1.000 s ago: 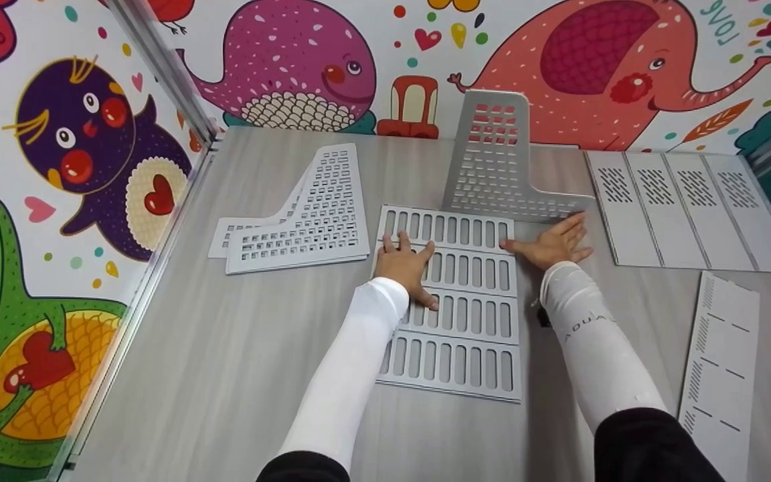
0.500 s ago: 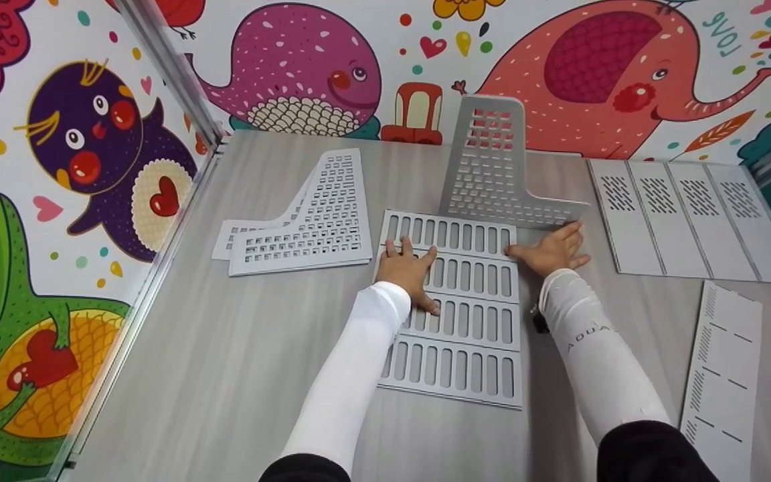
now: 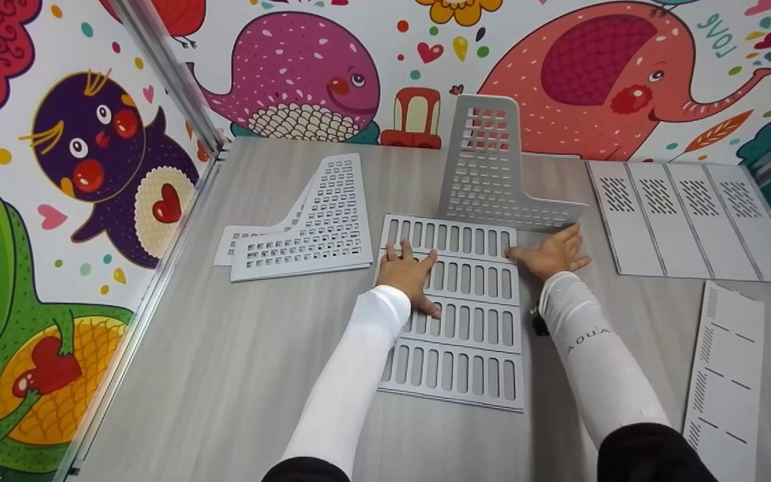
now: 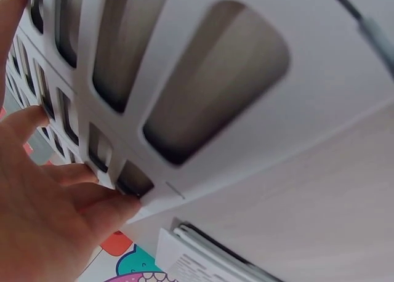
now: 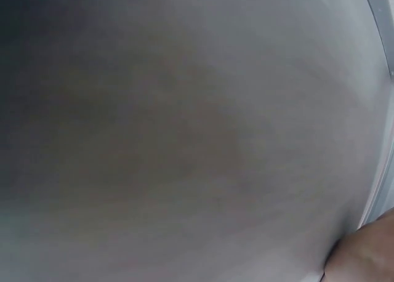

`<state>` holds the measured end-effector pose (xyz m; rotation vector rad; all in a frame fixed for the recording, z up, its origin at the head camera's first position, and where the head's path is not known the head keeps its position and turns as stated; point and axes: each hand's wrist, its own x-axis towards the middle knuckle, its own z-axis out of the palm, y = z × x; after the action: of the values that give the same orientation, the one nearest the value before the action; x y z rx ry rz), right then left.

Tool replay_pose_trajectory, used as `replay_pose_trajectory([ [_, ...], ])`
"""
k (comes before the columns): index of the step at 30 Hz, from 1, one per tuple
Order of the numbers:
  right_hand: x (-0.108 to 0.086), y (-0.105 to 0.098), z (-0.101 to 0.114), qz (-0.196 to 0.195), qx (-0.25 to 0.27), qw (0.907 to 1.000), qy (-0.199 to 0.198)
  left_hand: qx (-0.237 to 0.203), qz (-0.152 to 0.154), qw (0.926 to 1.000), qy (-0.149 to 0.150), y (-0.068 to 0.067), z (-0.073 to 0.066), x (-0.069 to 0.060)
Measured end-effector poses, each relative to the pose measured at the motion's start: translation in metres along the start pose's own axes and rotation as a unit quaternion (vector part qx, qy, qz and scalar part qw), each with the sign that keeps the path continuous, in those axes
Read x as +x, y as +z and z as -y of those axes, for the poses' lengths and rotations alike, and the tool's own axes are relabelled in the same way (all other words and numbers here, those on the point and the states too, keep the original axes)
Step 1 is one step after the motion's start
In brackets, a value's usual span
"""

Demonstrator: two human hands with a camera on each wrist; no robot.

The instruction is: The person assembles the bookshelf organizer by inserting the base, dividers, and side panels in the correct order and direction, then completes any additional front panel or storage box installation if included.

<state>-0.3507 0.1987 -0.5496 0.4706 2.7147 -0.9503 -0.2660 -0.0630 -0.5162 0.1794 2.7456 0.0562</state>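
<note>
A light grey slotted panel (image 3: 425, 343) lies flat on the table, with rows of long openings. My left hand (image 3: 407, 276) rests on its left side, fingers and thumb spread. In the left wrist view, fingertips of the left hand (image 4: 49, 214) touch the slotted face near its edge. Behind the panel's top edge, a grey L-shaped perforated panel (image 3: 492, 194) stands upright. At its low right end is my right hand (image 3: 553, 256), fingers extended there and thumb at the slotted panel's right edge. The right wrist view is blurred, with only part of the right hand (image 5: 363, 251) showing.
Two L-shaped perforated panels (image 3: 305, 234) lie overlapped at the left. To the right are a wide panel (image 3: 687, 234) with seams and vents, and a narrow panel (image 3: 727, 381) nearer the front. A decorated wall (image 3: 412, 87) and metal rails (image 3: 171, 73) bound the table.
The upright panel has shifted slightly left, and my right fingertips with it. My left hand keeps its place on the slotted panel. The head view has tilted a little.
</note>
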Motion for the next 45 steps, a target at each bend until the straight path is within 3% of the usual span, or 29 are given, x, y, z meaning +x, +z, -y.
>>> replay_pose_trajectory([
  [7,0.001,0.001,0.0,-0.026,-0.003,0.9995,-0.018,-0.001,-0.004,1.0,0.006,0.0,0.0,0.0],
  [18,-0.008,0.0,0.002,0.014,0.013,0.9989,-0.044,-0.004,0.009,0.9999,0.004,-0.003,0.001,0.0],
  [24,-0.011,-0.003,0.005,0.007,0.014,0.9983,-0.056,0.006,-0.003,0.9999,0.01,-0.007,-0.001,-0.003],
  [32,-0.011,0.01,0.004,-0.01,-0.017,0.9945,-0.103,-0.003,-0.002,1.0,0.006,0.006,0.002,-0.005],
  [37,-0.016,0.018,0.005,-0.002,-0.026,0.9936,-0.11,-0.002,0.006,1.0,-0.003,0.013,0.004,-0.005],
  [45,-0.016,0.007,0.013,-0.011,-0.039,0.9917,-0.122,-0.002,0.0,1.0,0.01,0.002,0.002,-0.003],
])
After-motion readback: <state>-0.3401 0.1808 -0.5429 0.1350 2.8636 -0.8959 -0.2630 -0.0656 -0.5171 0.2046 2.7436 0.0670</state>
